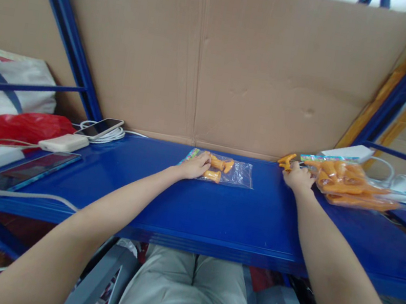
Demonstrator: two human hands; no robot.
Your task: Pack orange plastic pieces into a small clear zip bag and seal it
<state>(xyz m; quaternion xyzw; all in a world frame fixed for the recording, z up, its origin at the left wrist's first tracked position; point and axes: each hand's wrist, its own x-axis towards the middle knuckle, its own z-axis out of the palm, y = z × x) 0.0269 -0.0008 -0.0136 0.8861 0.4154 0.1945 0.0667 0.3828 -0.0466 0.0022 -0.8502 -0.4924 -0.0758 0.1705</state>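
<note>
A small clear plastic bag (236, 173) with orange toy pieces (218, 167) inside lies flat on the blue shelf (216, 211). My left hand (196, 165) rests on the bag's left end, fingers curled on it. My right hand (297, 177) is closed around a loose orange toy piece (286, 161) just left of a pile of filled bags with orange toys (349, 183).
A brown cardboard sheet (241, 65) backs the shelf. At the left lie a phone (100, 127), a white power bank (63, 143) with cables, a tablet (28, 170) and a red plastic bag (8, 127). A white box (347, 151) and cables sit at the right.
</note>
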